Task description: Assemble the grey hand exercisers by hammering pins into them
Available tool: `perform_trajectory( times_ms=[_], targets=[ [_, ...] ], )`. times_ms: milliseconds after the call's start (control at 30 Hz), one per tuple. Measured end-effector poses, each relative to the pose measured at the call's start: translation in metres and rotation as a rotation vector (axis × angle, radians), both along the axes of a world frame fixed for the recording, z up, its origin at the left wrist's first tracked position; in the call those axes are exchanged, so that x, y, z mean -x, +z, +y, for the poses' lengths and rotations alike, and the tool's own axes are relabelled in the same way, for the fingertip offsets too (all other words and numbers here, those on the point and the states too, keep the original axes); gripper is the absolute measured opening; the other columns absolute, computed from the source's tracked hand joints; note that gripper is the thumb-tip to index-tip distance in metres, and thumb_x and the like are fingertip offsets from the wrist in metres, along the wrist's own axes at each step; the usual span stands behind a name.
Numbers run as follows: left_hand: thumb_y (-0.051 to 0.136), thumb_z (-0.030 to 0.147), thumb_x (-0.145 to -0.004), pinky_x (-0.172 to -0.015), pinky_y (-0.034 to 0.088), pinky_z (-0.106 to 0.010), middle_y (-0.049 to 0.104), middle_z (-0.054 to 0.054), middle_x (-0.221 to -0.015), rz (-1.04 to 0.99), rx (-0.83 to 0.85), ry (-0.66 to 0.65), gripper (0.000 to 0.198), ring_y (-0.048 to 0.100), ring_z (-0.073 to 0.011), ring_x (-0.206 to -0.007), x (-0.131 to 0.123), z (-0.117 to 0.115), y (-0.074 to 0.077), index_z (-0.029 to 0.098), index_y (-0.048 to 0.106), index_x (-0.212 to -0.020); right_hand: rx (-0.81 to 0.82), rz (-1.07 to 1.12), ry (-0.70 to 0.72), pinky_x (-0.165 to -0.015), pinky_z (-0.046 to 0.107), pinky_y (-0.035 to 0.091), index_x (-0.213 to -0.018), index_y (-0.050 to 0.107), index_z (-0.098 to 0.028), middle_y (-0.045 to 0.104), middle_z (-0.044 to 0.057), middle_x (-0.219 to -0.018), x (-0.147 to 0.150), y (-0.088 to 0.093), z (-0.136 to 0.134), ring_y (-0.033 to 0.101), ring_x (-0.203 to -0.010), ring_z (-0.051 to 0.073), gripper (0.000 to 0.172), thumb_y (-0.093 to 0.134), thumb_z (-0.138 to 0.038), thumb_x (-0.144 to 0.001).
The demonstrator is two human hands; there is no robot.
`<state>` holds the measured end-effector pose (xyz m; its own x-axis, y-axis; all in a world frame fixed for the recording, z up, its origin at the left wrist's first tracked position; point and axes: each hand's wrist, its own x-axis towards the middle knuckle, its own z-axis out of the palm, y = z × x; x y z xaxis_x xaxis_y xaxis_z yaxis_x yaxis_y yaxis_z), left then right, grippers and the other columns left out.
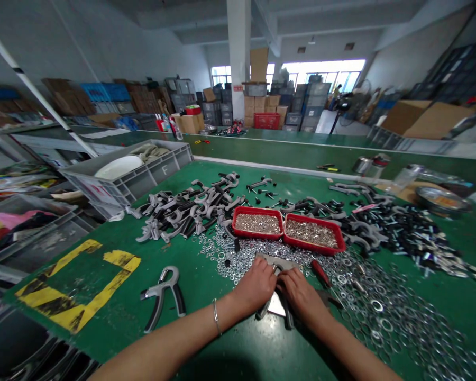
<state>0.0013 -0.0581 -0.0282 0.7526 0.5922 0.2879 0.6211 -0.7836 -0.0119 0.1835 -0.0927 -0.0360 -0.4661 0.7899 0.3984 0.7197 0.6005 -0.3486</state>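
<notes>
Both hands are closed on a grey-and-black hand grip exerciser (288,316), its two handles pointing toward me. My left hand (256,283) pinches its upper part from the left, and my right hand (301,296) has curled fingers on the other side. My fingers hide most of its spring end. Beneath it lies a shiny metal plate (276,306). A second hand grip exerciser (164,293) with a coil spring lies left of my left arm. Just right of my right hand is a red-handled tool (321,273).
Two red trays (257,210) (315,215) of small metal parts stand beyond my hands. Loose metal rings (376,306) spread to the right. Grey handle parts (190,209) are piled at left, black knobs and screws (412,233) at right. A grey crate (158,177) borders the left side.
</notes>
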Motion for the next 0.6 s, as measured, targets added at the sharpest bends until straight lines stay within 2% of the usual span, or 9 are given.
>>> perform_trajectory(
  times_ms=[167, 333, 467, 600],
  targets=[
    [0.044, 0.026, -0.100, -0.086, 0.040, -0.037, 0.064, -0.006, -0.097, -0.120, 0.144, 0.058, 0.025, 0.053, -0.0234, -0.096, 0.007, -0.003, -0.004, 0.019, 0.067, -0.105, 0.030, 0.027, -0.016, -0.081, 0.043, 0.051, -0.091, 0.062, -0.021, 0.064, 0.007, -0.088, 0.000, 0.004, 0.005, 0.057, -0.088, 0.026, 0.015, 0.048, -0.021, -0.097],
    [0.045, 0.028, -0.100, -0.083, 0.038, -0.037, 0.065, -0.006, -0.090, -0.144, 0.209, 0.099, 0.027, 0.054, -0.0226, -0.092, 0.004, 0.000, 0.005, 0.018, 0.069, -0.093, 0.074, 0.130, -0.121, -0.081, 0.040, 0.052, -0.091, 0.058, -0.021, 0.064, 0.006, -0.088, -0.011, 0.008, 0.001, 0.060, -0.087, 0.023, 0.012, 0.049, -0.022, -0.098],
    [0.046, 0.022, -0.099, -0.082, 0.038, -0.040, 0.064, -0.007, -0.086, -0.056, 0.125, 0.052, 0.026, 0.054, -0.0241, -0.089, -0.003, 0.004, 0.012, 0.016, 0.068, -0.086, 0.087, 0.166, -0.145, -0.081, 0.040, 0.052, -0.088, 0.059, -0.022, 0.065, 0.004, -0.086, -0.015, 0.010, -0.005, 0.062, -0.086, 0.023, 0.011, 0.052, -0.025, -0.097],
    [0.045, 0.017, -0.097, -0.086, 0.037, -0.045, 0.062, -0.008, -0.085, 0.055, -0.041, -0.064, 0.024, 0.053, -0.0250, -0.084, -0.007, 0.001, 0.011, 0.013, 0.065, -0.085, 0.074, 0.169, -0.124, -0.084, 0.041, 0.052, -0.089, 0.060, -0.022, 0.066, 0.005, -0.087, -0.011, 0.008, -0.005, 0.062, -0.087, 0.023, 0.012, 0.051, -0.024, -0.097]
  ],
)
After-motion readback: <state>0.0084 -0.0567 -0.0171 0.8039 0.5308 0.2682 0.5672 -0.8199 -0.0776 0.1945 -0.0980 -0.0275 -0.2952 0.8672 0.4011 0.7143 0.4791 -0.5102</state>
